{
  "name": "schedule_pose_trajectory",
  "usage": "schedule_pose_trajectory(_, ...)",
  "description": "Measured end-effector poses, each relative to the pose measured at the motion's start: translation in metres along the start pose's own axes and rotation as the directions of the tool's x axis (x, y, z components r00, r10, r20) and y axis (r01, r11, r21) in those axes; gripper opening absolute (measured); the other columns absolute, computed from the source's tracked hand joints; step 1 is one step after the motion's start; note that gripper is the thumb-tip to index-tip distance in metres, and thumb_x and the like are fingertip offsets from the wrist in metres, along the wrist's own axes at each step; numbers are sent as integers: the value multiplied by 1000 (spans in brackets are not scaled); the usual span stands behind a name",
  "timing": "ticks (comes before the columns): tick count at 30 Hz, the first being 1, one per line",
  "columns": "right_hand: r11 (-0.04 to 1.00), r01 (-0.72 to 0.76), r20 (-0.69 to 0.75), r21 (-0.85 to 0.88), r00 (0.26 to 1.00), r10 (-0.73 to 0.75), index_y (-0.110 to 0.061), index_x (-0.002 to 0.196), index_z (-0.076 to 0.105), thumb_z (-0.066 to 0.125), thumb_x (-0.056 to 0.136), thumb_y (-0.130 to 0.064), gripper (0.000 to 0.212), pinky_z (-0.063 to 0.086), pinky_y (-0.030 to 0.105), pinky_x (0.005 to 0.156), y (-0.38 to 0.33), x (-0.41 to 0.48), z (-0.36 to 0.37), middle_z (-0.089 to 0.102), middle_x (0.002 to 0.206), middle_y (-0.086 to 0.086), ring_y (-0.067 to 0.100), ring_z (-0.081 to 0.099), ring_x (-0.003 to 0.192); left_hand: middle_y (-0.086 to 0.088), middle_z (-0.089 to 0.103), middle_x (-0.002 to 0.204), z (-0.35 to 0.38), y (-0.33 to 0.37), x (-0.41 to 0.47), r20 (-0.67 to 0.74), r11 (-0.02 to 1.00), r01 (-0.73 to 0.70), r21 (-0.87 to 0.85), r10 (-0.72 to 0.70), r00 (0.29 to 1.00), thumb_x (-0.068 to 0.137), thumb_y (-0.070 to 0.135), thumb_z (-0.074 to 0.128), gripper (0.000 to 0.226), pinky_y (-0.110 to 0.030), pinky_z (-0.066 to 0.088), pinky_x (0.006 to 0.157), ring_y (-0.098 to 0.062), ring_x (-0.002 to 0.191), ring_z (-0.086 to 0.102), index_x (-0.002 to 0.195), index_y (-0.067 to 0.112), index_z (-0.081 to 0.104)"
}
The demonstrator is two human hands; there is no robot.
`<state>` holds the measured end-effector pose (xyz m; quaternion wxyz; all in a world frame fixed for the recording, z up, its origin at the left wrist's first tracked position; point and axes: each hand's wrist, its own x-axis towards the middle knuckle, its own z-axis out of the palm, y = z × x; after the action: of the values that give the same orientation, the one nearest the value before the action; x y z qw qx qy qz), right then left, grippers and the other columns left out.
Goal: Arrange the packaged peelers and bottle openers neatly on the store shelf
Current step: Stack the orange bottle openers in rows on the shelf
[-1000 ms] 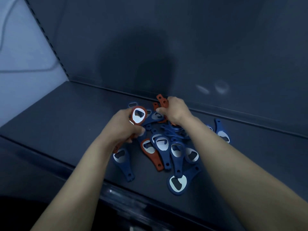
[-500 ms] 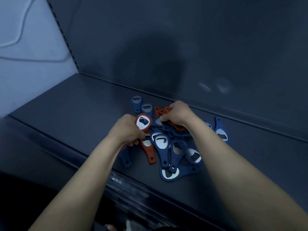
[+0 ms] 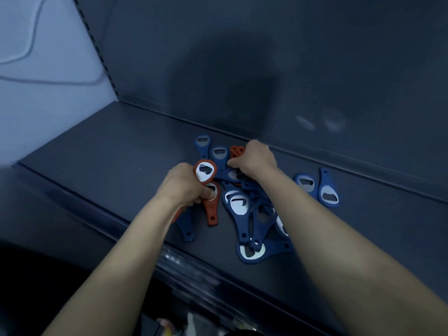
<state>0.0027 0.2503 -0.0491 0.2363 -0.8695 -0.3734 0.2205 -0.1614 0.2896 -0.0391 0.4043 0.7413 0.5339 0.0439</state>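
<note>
Head view: left hand (image 3: 184, 186) is fisted round the handle of an orange opener (image 3: 205, 172), fingers curled tight. The opener's metal-lined head sticks out past the thumb side, toward the right hand. Right hand (image 3: 255, 158) sits knuckles-up just beyond and to the right of the left hand, fingers bent down into the pile. Its fingertips touch a blue opener there; can't tell if it actually grips anything. Orange handle ends (image 3: 236, 151) poke out at the far-left side of the right hand, right against it. Two blue openers (image 3: 203, 144) lie flat on the shelf (image 3: 116, 161) just beyond the left hand, side by side, heads pointing away from the person. Second orange opener (image 3: 211, 210) lies flat directly under the left hand's fingers, handle pointing back toward the person. Another blue opener (image 3: 188, 226) is partly hidden under the left wrist, only the handle end showing. Main blue pile (image 3: 240, 207) lies between the two forearms, pieces overlapping, mostly heads toward the hands. Nearest blue opener (image 3: 252, 253) has its head toward the front rail (image 3: 189, 260), partly under the others. Blue pair (image 3: 327, 194) lies apart from the pile, to the right of the right forearm, near the back panel (image 3: 315, 69). Pale wall (image 3: 36, 105) is well left of the left hand.
</note>
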Motion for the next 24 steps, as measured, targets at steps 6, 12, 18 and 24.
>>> schedule_pose_trajectory(6,990,-70,58,121,996,63,-14,64,43,73,73,-24,32,35,26,48,4,-2,-7,52,69,2,19,51,62,-6,58,48,-16,0,5,46,934,54,-354,-40,998,73,4,72,9,-20,40,41,-12,38,49,76,5,64)
schedule_pose_trajectory(12,787,-176,49,592,982,183,-9,73,57,73,74,-8,16,44,23,45,13,-2,-22,59,64,9,19,52,49,-3,59,48,-26,16,11,-2,831,-73,-552,86,996,78,3,68,13,-15,40,39,-7,38,50,69,9,61)
schedule_pose_trajectory(18,611,-72,-112,789,960,258,-10,74,57,65,78,-4,11,44,31,58,31,-14,-44,56,69,13,20,50,56,-5,65,61,-7,46,13,110,811,-142,-567,246,963,79,9,71,7,-15,42,41,-7,42,53,77,6,64)
schedule_pose_trajectory(24,680,-45,-314,732,864,395,-16,60,43,61,84,-13,30,34,16,38,81,-55,-83,46,51,1,12,42,38,10,59,51,45,86,7,285,821,-293,-490,468,836,87,9,62,17,-16,42,48,-2,44,51,71,11,59)
